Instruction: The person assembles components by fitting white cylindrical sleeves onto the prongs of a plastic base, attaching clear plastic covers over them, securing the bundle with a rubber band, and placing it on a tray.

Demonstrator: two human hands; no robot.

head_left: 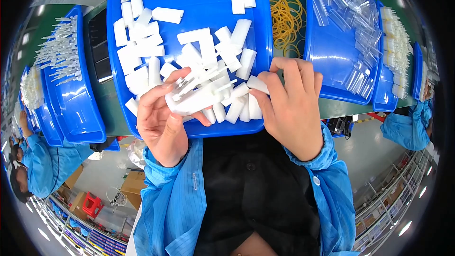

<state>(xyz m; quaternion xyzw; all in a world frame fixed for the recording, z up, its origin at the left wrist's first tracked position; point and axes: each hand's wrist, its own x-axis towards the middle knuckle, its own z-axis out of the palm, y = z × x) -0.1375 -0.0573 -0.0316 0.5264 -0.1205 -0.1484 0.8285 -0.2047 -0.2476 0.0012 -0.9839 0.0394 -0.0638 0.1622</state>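
Observation:
My left hand is closed around a glossy white plastic part, with thin pale prongs sticking out of it, held over the near side of a blue tray. Its exact kind I cannot make out. Between the thumb and fingers of my right hand is a short white plastic sleeve, at the tray's near right corner. Many similar white sleeves lie loose in the tray, some stacked on others. Part of the left fingers is hidden behind the piece they hold.
Yellow rubber bands lie right of the tray, beside a blue bin of clear plastic pieces. To the left are a dark flat device and a blue bin with thin white sticks. Other people in blue sit at both sides.

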